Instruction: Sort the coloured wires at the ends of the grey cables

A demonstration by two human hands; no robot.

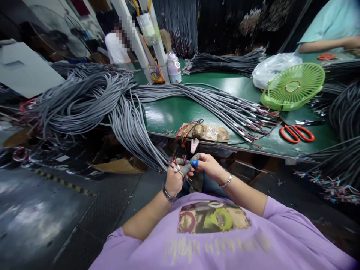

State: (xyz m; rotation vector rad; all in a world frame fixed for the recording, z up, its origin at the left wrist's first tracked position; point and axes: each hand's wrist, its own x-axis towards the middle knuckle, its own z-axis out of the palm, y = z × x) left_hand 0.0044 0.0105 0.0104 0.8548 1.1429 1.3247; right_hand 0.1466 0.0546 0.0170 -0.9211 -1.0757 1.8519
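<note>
Left hand (174, 180) and right hand (211, 167) pinch ends of grey cables (136, 129) slanting down rightward.

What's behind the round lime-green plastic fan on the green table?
A crumpled white translucent plastic bag, showing left of the fan. Its lower-right part is covered; what lies there can't be seen.

Lilac printed shirt (222, 243), dark wristband (168, 195), silver wristband (227, 181), grey finger wraps (185, 170).
</note>
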